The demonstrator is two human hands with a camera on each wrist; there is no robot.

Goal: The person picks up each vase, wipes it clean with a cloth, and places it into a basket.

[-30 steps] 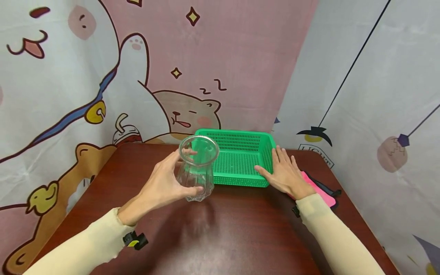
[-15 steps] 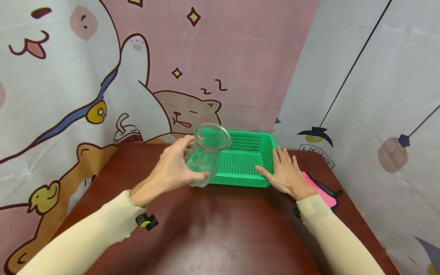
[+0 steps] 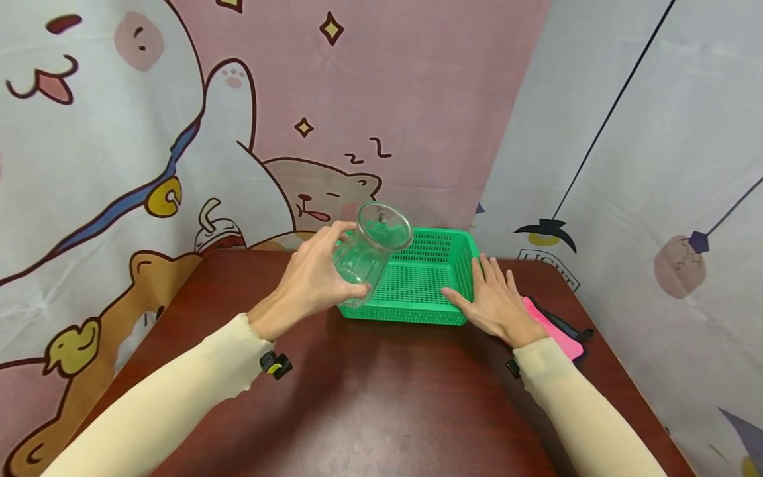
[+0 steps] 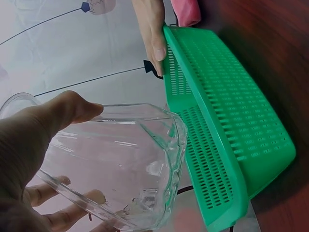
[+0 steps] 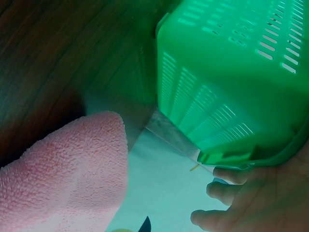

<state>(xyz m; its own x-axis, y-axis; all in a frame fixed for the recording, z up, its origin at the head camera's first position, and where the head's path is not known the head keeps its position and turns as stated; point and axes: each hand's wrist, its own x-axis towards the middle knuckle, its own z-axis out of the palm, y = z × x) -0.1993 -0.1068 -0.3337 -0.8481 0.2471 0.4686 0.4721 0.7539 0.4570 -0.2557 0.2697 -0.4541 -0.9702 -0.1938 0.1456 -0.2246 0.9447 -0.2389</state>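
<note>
A clear glass vase [image 3: 368,265] with a flared rim and ribbed sides is held in the air by my left hand [image 3: 318,275], thumb on the near side and fingers round the far side. It leans to the right, over the left part of a green plastic basket [image 3: 417,281]. In the left wrist view the vase [image 4: 125,154] looks see-through, its base near the basket's rim [image 4: 205,108]. My right hand [image 3: 495,298] rests on the basket's right rim with fingers extended. The right wrist view shows fingertips [image 5: 207,218] beside the basket's edge.
A pink fuzzy cloth [image 3: 557,334] with a dark item beside it lies right of the basket, partly behind the right forearm. The dark red-brown table [image 3: 381,397] runs up to a cartoon-printed fabric backdrop [image 3: 411,99] behind and at both sides.
My left hand has carried the vase to the right, up and farther away, over the basket's left part, tilting it more to the right. The right hand and the basket stay in place.
</note>
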